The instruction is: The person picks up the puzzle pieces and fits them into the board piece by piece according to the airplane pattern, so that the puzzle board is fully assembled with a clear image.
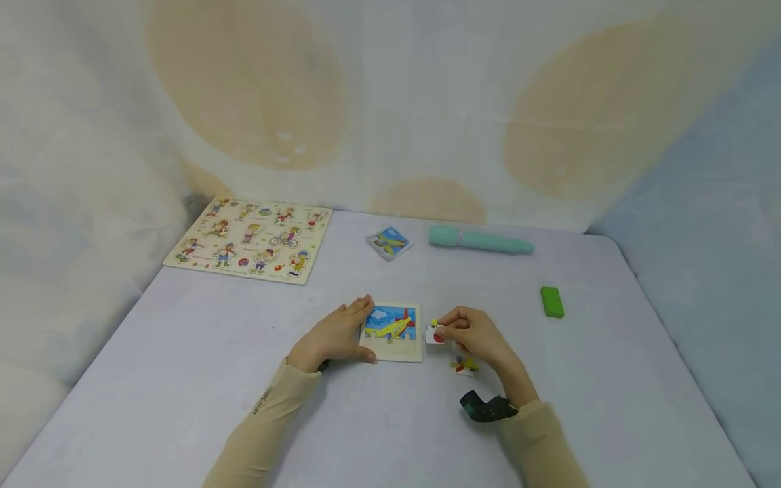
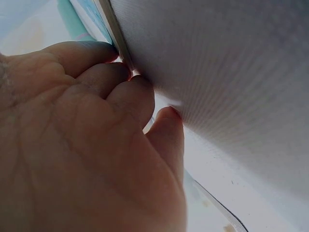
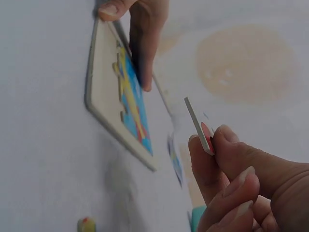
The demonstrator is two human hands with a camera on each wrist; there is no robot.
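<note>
Airplane puzzle [image 1: 396, 350] braced at left, piece [image 1: 432, 335] pinched at right

It lies on the worktop [image 1: 244, 325], lower part unfilled. Fingers of the left hand [image 1: 334, 337], spread apart from the thumb along its left edge, presumably keep it from sliding. The right hand [image 1: 478, 337] has thumb and forefinger clamped on one end of the piece, leaving the other projecting. Beyond the puzzle's uncovered right edge lie loose pieces [image 1: 465, 367], then open room before a green block [image 1: 552, 302].

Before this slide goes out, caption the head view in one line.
Left hand touching a partly filled, square wooden airplane puzzle, right hand pinching a flat white-and-red piece.
</note>
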